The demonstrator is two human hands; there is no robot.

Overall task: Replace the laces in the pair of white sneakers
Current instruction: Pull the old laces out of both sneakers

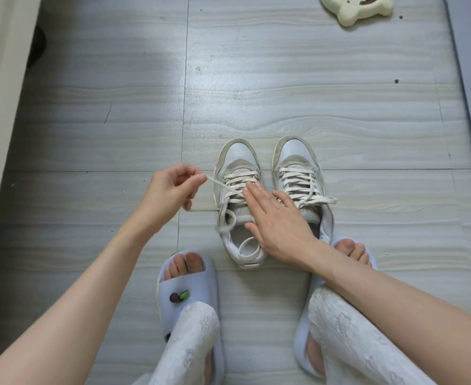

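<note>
While left hand (173, 187) pinches lace (223, 185), right hand (276, 215) flat, pinning left sneaker (240, 207).
Risk: lace snagging in eyelets beyond pinch, dragging sneaker if pin slips.

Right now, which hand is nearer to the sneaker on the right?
The right hand. It lies flat across the left sneaker, its fingers reaching the right sneaker. The left hand pinches a lace left of both shoes.
</note>
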